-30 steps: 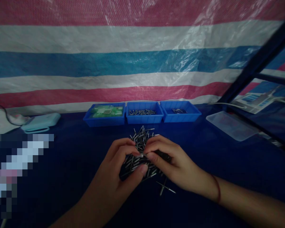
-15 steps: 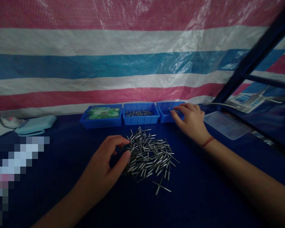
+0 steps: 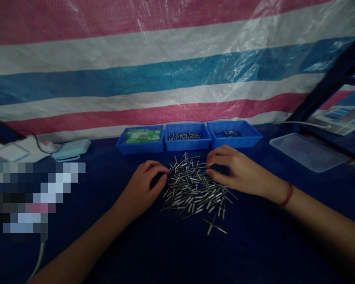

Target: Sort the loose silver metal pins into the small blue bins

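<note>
A loose pile of metal rivets (image 3: 192, 189) lies on the dark blue table (image 3: 165, 252). At the pile's left edge is my left hand (image 3: 144, 185), its thumb and fingers apart with nothing visible between them. My right hand (image 3: 236, 169) reaches over the upper right of the pile, thumb and fingertips apart, touching or just above the rivets. Behind the pile stand three blue bins: the left bin (image 3: 141, 148) has green and clear packets, the middle bin (image 3: 188, 145) has many short metal pieces, and the right bin (image 3: 236, 142) holds a few rivets.
A clear plastic lid (image 3: 307, 153) lies at the right. On the left are a light blue case (image 3: 71, 150), a white power strip (image 3: 35, 148) with cables, and a pixelated patch. A striped tarp (image 3: 171, 75) hangs behind the bins.
My right hand has come back from the right bin to the pile, leaving the rivets in that bin in view. The view has turned a little; my left hand stays by the pile.
</note>
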Demonstrator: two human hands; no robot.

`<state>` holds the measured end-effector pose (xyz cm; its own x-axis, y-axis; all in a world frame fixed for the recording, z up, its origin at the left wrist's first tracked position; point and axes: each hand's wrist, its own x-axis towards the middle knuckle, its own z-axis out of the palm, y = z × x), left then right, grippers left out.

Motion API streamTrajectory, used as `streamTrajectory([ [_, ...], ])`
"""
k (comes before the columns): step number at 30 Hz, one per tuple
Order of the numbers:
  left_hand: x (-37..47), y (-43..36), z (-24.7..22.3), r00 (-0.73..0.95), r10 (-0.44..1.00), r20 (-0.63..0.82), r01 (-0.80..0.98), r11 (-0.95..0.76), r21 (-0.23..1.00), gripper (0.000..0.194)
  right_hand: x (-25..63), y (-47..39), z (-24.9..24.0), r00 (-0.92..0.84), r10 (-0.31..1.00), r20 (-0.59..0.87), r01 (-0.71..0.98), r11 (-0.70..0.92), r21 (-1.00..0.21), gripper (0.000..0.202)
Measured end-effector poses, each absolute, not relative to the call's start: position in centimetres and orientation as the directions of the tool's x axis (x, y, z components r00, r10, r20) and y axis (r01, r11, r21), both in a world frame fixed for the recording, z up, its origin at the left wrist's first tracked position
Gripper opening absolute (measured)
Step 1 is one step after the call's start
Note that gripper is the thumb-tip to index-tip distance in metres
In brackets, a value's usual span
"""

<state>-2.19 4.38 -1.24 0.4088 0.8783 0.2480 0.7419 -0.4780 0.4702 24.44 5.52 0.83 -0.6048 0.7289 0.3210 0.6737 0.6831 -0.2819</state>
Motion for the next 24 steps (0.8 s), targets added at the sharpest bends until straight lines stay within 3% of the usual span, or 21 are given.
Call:
streamTrajectory([
  [3,-2.0,4.2,-1.3,0.423,0.867,0.263,0.735,-0.498,0.460,0.019,23.9,4.8,1.1,-0.654,0.702,0.281,0.628,0.711,-0.317,0.016],
  [9,-2.0,4.3,-1.4,0.428,0.863,0.270,0.725,-0.506,0.467,0.019,23.1,4.1,0.9,-0.675,0.699,0.236,0.644,0.715,-0.272,0.008],
  [24,-0.5,2.2,-0.6,0.513,0.794,0.327,0.646,-0.608,0.463,0.021,22.1,3.0,1.5,-0.712,0.621,0.329,0.580,0.784,-0.224,0.017],
])
